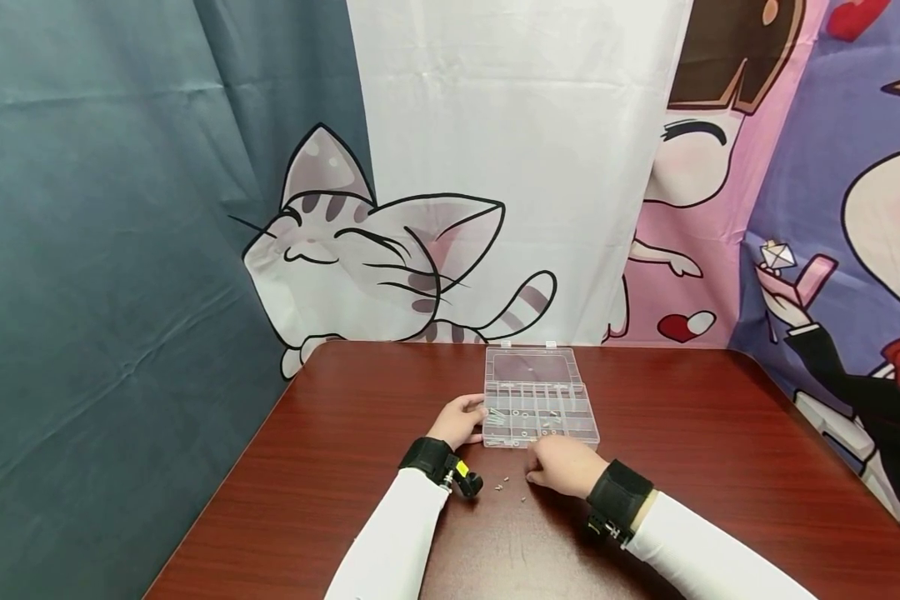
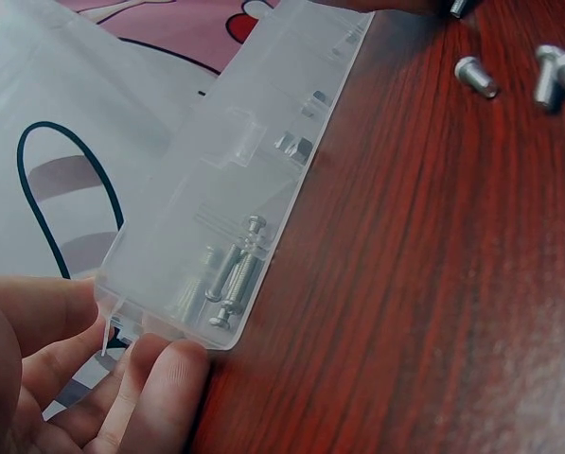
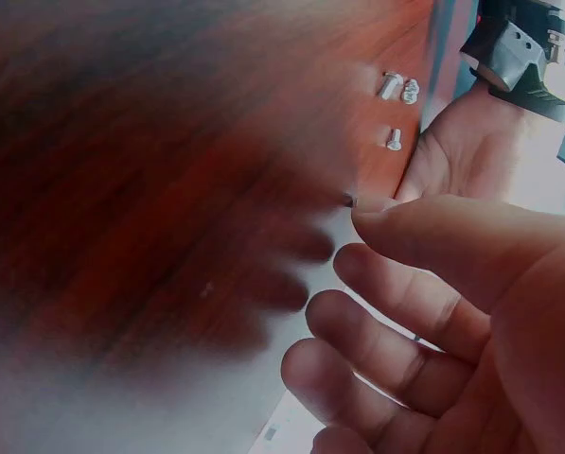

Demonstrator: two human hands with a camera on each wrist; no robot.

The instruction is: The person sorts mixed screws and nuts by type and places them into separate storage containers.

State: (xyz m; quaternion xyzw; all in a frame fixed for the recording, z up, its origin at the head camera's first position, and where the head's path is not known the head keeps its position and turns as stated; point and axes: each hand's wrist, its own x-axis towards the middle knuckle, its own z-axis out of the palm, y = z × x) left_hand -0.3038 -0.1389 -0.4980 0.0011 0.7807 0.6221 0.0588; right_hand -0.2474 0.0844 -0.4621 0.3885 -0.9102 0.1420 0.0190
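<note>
A clear plastic compartment box (image 1: pixel 542 417) lies on the table with its lid (image 1: pixel 532 367) folded back. My left hand (image 1: pixel 459 419) grips its left end, thumb on top and fingertips low at the corner. Through the front wall show long screws (image 2: pixel 233 274) and nuts (image 2: pixel 293 147). Just in front of the box is my right hand (image 1: pixel 566 467), low over the table. Its thumb and forefinger pinch a small screw (image 3: pixel 349 200), most of it hidden by the thumb. Short loose screws (image 3: pixel 395 139) lie on the wood between the hands.
The brown wooden table (image 1: pixel 390 467) reaches back to a printed cloth backdrop (image 1: pixel 570 167). One more tiny metal piece (image 1: pixel 523 499) lies nearer the front, close to the right hand. Both wrists wear black camera straps (image 1: pixel 621 498).
</note>
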